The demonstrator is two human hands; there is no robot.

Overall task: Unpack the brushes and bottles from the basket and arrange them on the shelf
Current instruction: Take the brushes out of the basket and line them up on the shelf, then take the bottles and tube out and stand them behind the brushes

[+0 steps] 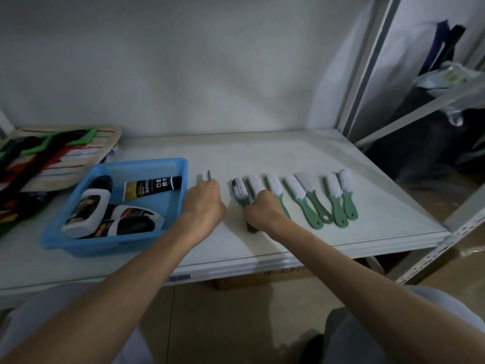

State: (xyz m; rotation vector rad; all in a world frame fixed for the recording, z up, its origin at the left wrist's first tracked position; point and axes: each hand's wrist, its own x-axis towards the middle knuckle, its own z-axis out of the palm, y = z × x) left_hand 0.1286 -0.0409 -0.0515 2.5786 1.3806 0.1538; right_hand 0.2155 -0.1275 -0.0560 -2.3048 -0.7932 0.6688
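Brushes (299,190): each hand's grip closed on one (handles hidden).

- Tube (153,187) in the blue basket (181,179) — black-and-gold label with white print and small icons, too blurred to read.
- Barcode sticker (179,278) on the shelf (262,256) front edge — digits illegible.

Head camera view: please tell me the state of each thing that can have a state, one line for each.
Blue basket: on the shelf, holds bottles and a tube, no brush visible inside.
Tube: lying flat in the basket, cap on.
Bottles: lying on their sides in the basket.
Brushes: laid in a row on the shelf, bristles away.
Left hand: closed on a brush.
Right hand: closed on a brush handle.
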